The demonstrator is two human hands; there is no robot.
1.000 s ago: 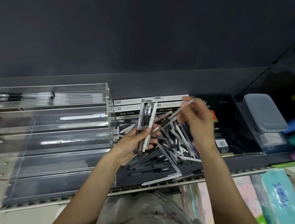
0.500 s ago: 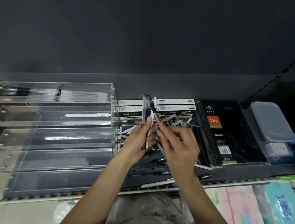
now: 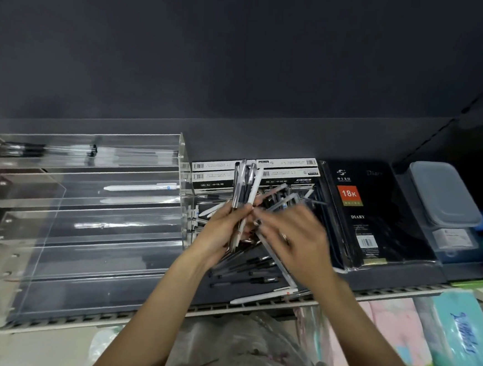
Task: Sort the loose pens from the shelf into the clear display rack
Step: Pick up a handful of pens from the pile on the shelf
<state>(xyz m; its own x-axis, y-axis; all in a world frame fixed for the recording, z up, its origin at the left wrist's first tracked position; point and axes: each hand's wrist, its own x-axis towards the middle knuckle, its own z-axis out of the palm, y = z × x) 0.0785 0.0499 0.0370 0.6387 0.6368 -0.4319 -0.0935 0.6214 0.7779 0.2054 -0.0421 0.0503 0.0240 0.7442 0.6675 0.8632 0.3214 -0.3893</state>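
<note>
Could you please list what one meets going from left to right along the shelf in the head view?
Clear display rack → white pen boxes → bundle of pens held by the left hand → black diary → lidded plastic box.

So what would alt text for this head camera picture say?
A person's left hand grips a bundle of pens upright over a loose pile of pens on a dark shelf, while the blurred right hand reaches in. A clear display rack stands to the left.
</note>
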